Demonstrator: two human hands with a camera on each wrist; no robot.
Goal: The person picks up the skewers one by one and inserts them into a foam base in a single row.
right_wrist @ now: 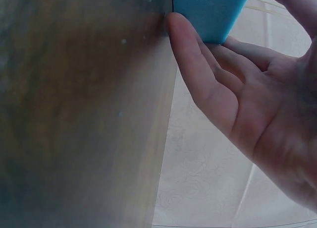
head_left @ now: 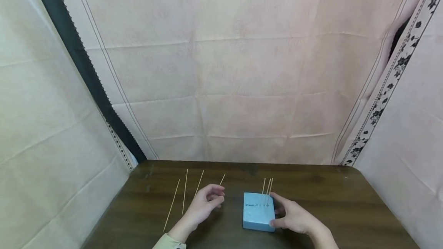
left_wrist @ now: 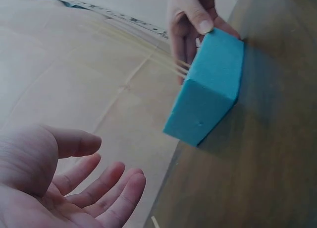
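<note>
A light blue foam block sits on the table, with three thin wooden sticks standing up from its top near the back right. My right hand holds the block by its right side, thumb at the near corner and fingers toward the far end. To the left, my left hand hovers over the table with loosely bent fingers. The left wrist view shows nothing between that hand's thumb and fingers. Beside and beyond it, several more wooden sticks lie apart on the table; the hand partly covers some of them.
The dark brown wooden table ends at a pale cloth hanging behind it. Similar light cloths hang on the left and right sides.
</note>
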